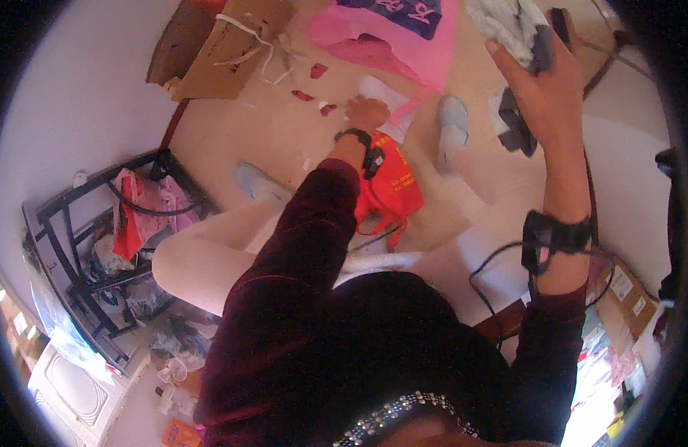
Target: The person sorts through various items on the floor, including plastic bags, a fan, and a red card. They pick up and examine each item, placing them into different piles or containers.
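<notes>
At the upper right, my right hand (553, 89) grips a bundle of pale grey cloth (509, 28) with a dark grey patch. Below that hand, a dark grey and white cloth piece (517, 125), perhaps a sock, lies on the floor. My left hand (367, 112) hovers over or rests on a white sheet (380, 89) near the centre; its fingers are foreshortened, so their grip is unclear. A pink plastic bag (377, 58) with a dark printed panel spreads out just beyond it. Under my left wrist lies a red drawstring bag (402, 184) bearing yellow writing.
Pale blue slippers (453, 128) are on my feet. Red scraps (319, 70) litter the floor by a cardboard box (221, 61). A black metal rack (70, 223) with bags stands left. From my right wristband (551, 240) a black cable (484, 268) loops.
</notes>
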The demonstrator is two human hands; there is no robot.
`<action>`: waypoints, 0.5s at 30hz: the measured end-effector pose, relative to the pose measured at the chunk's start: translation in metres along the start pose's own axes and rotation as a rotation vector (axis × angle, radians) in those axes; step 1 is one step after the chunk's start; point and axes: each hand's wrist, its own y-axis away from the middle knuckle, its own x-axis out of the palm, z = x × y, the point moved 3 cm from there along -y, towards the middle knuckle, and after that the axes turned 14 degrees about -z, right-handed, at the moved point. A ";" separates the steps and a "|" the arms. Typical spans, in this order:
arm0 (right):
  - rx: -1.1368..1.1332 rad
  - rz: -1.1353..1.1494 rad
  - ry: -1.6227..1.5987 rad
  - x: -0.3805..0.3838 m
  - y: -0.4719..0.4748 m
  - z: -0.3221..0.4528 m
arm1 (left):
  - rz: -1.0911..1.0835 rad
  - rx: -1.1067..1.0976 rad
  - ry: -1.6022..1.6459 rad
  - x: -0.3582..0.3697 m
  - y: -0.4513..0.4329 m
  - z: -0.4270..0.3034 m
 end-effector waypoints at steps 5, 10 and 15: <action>0.090 0.040 -0.079 0.003 0.006 0.010 | -0.207 -0.059 0.184 -0.022 -0.005 0.004; 0.121 0.054 -0.115 0.006 0.012 0.013 | -0.561 0.119 0.139 -0.074 -0.015 0.060; 0.074 0.062 0.080 0.009 0.014 0.019 | -0.207 0.133 -0.006 -0.080 0.018 0.089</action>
